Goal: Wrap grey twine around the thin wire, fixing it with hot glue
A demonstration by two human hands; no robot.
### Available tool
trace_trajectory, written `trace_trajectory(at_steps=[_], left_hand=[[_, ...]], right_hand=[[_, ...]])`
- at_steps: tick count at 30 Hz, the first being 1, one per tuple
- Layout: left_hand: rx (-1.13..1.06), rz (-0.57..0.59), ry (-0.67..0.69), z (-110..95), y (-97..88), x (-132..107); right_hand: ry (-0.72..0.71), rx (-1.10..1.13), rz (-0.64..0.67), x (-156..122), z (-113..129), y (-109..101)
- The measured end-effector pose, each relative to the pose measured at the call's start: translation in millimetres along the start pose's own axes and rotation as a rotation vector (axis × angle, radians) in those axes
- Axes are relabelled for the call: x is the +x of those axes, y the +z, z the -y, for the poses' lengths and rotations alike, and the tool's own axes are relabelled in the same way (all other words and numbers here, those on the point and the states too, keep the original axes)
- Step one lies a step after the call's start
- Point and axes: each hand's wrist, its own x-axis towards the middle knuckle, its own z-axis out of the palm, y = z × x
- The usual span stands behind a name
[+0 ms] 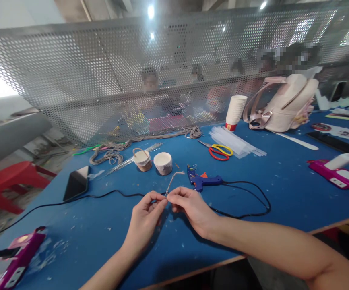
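Note:
Over the middle of the blue table, my left hand (149,212) and my right hand (191,207) meet at their fingertips, both pinching a thin twisted cord (172,181). Its loose end rises from between the fingers and bends to the right. Just beyond stand two small cups: a basket-like one (143,161) with a handle and a wrapped white one (163,164). A blue glue gun (203,180) lies on its side to the right of my right hand, its black cable trailing off. What my fingertips cover of the cord is hidden.
Scissors (219,152) with red and yellow handles lie by translucent strips (236,141). Stacked paper cups (236,110) and a pink backpack (289,102) stand along a perforated metal screen (102,80). A phone (77,182), grey cord (106,153) and purple power strips (334,173) also lie around.

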Motion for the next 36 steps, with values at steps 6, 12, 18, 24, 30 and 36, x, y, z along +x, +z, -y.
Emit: trace_trajectory(at_steps=[6, 12, 18, 24, 30, 36], left_hand=[[-0.042, 0.022, 0.049, 3.9, -0.2, 1.0], [0.111, -0.006, 0.138, -3.6, 0.9, 0.5], [0.210, -0.040, 0.184, -7.2, 2.9, -1.6], [0.172, -0.060, 0.104, -5.8, 2.3, -2.0], [0.095, -0.049, 0.025, -9.1, 2.9, -3.0], [0.110, -0.045, 0.036, -8.8, 2.9, -2.8]], right_hand=[[0.000, -0.028, -0.019, 0.8, 2.2, 0.1], [0.006, -0.033, -0.025, 0.9, 2.7, 0.4], [-0.055, -0.097, -0.023, 1.3, 2.3, -1.0], [-0.098, -0.178, -0.019, 0.9, 4.1, 0.4], [-0.096, -0.194, -0.015, 1.0, 2.9, 0.0], [-0.102, -0.188, -0.013, 0.7, 3.3, 0.0]])
